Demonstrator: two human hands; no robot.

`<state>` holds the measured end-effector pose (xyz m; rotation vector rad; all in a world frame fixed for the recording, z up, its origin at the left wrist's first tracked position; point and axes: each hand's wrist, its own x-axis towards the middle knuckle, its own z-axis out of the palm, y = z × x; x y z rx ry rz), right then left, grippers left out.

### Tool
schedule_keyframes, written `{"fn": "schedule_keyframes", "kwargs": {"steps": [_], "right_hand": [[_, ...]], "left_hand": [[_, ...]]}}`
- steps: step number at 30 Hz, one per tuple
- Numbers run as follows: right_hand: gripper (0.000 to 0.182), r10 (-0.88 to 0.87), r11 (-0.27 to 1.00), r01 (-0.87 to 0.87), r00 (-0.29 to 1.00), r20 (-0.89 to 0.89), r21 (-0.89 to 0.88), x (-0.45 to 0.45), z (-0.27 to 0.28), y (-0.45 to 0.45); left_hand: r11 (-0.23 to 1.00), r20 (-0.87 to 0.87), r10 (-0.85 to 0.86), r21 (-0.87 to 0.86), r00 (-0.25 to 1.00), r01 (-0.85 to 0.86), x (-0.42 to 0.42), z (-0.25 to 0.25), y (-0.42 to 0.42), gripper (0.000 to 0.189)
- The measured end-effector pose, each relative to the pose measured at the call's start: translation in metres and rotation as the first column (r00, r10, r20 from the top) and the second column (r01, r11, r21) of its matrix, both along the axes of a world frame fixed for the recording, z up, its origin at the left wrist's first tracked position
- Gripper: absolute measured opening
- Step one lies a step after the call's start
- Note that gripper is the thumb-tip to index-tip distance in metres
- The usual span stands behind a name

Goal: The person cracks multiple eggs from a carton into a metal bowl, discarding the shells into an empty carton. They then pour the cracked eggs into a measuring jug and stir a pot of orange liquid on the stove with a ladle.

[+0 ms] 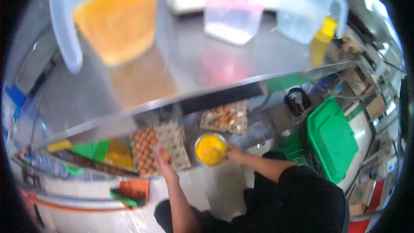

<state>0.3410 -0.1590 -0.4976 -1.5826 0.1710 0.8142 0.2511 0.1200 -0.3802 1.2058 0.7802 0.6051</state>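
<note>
My left hand [162,160] is over the egg tray, with a brown egg [165,155] at its fingers. Whether that egg is gripped or lies beneath the fingers is blurred. The cardboard egg tray [178,147] has brown eggs [144,152] on its left side and bare cups on its right. My right hand [233,154] is at the right rim of a round bowl [211,149] of yellow beaten egg, its fingers closed by the rim. What the fingers grip is partly hidden. Behind the bowl, a second cardboard tray [242,128] bears what look like brown eggshells [224,116].
Above the lower shelf juts a steel counter [190,68] with a pitcher of orange-yellow liquid [119,22], a pink-lidded container [233,19] and a clear pitcher [296,9]. A green lidded bin [333,142] stands at right. An orange dustpan-like object [136,191] is on the floor.
</note>
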Motion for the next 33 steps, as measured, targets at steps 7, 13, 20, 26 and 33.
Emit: {"fn": "schedule_keyframes", "kwargs": {"steps": [7, 13, 20, 26, 33], "right_hand": [[0.048, -0.085, 0.991, 0.081, 0.996, -0.04, -0.109, -0.065, 0.077, -0.077], [0.055, -0.118, 0.993, 0.113, 0.985, -0.127, -0.047, -0.151, 0.267, -0.088], [0.048, -0.185, 0.966, 0.181, 0.983, -0.006, -0.182, -0.223, 0.446, -0.13], [0.041, -0.386, 0.909, 0.382, 0.922, 0.007, -0.164, -0.27, 0.58, -0.176], [0.039, -0.663, 0.748, 0.662, 0.742, 0.099, 0.041, -0.273, 0.707, -0.21]], "left_hand": [[0.988, 0.044, -0.091, -0.122, 0.995, 0.096, -0.022, 0.018, -0.047, 0.041], [0.808, 0.027, -0.168, -0.568, 0.985, 0.153, -0.066, -0.013, -0.063, 0.043], [0.63, -0.366, -0.716, 0.027, 0.595, 0.776, -0.187, 0.02, -0.107, 0.023], [0.344, -0.084, -0.931, -0.525, 0.355, 0.778, -0.155, 0.322, -0.123, 0.035], [0.1, -0.054, -0.994, -0.131, 0.094, 0.986, -0.021, 0.482, -0.183, 0.065]]}}
